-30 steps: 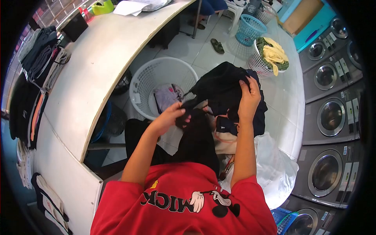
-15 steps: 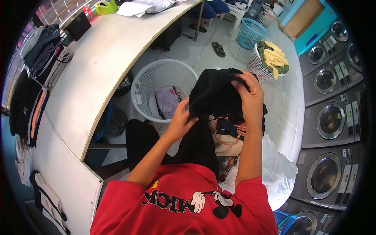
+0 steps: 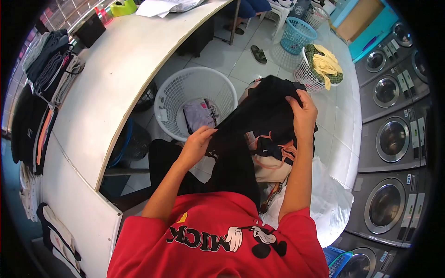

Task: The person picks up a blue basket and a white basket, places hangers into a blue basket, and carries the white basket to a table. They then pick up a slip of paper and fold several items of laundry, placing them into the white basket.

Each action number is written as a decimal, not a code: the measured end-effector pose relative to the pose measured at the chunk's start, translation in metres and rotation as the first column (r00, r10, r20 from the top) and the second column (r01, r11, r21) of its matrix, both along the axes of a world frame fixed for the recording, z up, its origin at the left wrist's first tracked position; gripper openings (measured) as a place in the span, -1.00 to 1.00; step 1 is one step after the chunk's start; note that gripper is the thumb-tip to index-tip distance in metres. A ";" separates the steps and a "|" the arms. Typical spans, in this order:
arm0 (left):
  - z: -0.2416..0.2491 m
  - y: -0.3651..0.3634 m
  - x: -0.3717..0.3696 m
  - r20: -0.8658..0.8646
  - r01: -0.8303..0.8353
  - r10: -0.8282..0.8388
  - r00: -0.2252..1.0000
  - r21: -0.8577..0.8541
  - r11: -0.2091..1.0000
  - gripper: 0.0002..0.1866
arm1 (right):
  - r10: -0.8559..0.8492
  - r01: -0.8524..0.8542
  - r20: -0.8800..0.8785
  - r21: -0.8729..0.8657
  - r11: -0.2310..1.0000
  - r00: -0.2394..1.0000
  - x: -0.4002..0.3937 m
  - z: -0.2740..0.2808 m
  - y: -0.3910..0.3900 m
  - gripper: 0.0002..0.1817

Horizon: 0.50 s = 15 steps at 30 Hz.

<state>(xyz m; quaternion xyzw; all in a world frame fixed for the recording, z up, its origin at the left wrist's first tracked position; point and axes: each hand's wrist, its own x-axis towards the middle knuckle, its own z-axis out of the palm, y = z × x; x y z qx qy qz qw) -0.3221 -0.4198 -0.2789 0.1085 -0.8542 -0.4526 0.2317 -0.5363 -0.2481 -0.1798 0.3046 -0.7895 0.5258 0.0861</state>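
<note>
A black garment [image 3: 264,109] is stretched between my two hands above my lap. My left hand [image 3: 199,143] pinches its near left edge, fingers pressed together. At the garment's upper right, my right hand [image 3: 303,111] grips the other edge between thumb and fingers. Just beyond my left hand stands a white perforated basket [image 3: 169,99] with a folded lavender-grey cloth [image 3: 199,113] at its bottom. Below the black garment lies a heap of clothes with an orange strap [image 3: 287,150] and a cream cloth [image 3: 271,170], beside a white plastic bag [image 3: 324,199].
A curved white table [image 3: 134,46] runs along the left, with stacked folded clothes [image 3: 51,78] at its far side. Behind are a blue basket [image 3: 296,34], a basket with yellow cloth [image 3: 327,65], a sandal [image 3: 258,54] and a seated person's legs. Front-loading machines [image 3: 391,141] line the right.
My left hand has moved left and toward me, my right hand slightly right. The black garment, bunched before, is now spread wider between them.
</note>
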 end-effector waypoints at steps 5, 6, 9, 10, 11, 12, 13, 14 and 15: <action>-0.014 -0.003 0.000 0.018 -0.036 0.032 0.999 0.293 0.955 -0.76 | 0.156 -0.073 0.250 -0.310 0.948 0.956 0.000 -0.010 -0.001 -0.76; -0.007 -0.002 -0.002 0.000 -0.062 0.072 0.997 0.508 0.859 -0.78 | 0.156 -0.074 0.252 -0.308 0.948 0.955 0.004 -0.005 -0.002 -0.76; -0.009 -0.015 -0.007 0.065 -0.090 0.064 0.996 0.608 0.788 -0.81 | 0.329 -0.164 0.339 -0.433 0.886 0.882 0.011 0.005 0.000 -0.70; -0.012 -0.023 -0.009 0.138 -0.084 0.015 0.990 0.514 0.854 -0.82 | 0.400 -0.233 0.453 -0.381 0.895 0.796 0.007 0.001 0.005 -0.70; -0.011 -0.031 -0.010 0.117 0.020 -0.054 0.992 0.277 0.961 -0.83 | 0.450 -0.306 0.565 -0.335 0.891 0.692 0.010 0.005 0.006 -0.70; -0.011 -0.037 -0.011 0.119 0.021 -0.056 0.991 0.278 0.960 -0.83 | 0.448 -0.303 0.567 -0.335 0.892 0.692 0.015 0.010 0.006 -0.70; -0.012 -0.041 -0.012 0.183 0.027 -0.051 0.982 0.132 0.991 -0.82 | 0.554 -0.429 0.507 -0.352 0.832 0.660 0.022 0.015 0.006 -0.70; -0.012 -0.044 -0.014 0.247 0.043 -0.038 0.968 -0.014 0.999 -0.81 | 0.652 -0.545 0.447 -0.359 0.758 0.613 0.031 0.020 0.003 -0.69; -0.016 -0.048 -0.017 0.230 0.049 -0.028 0.973 -0.083 0.995 -0.82 | 0.717 -0.596 0.461 -0.404 0.694 0.523 0.038 0.019 0.002 -0.73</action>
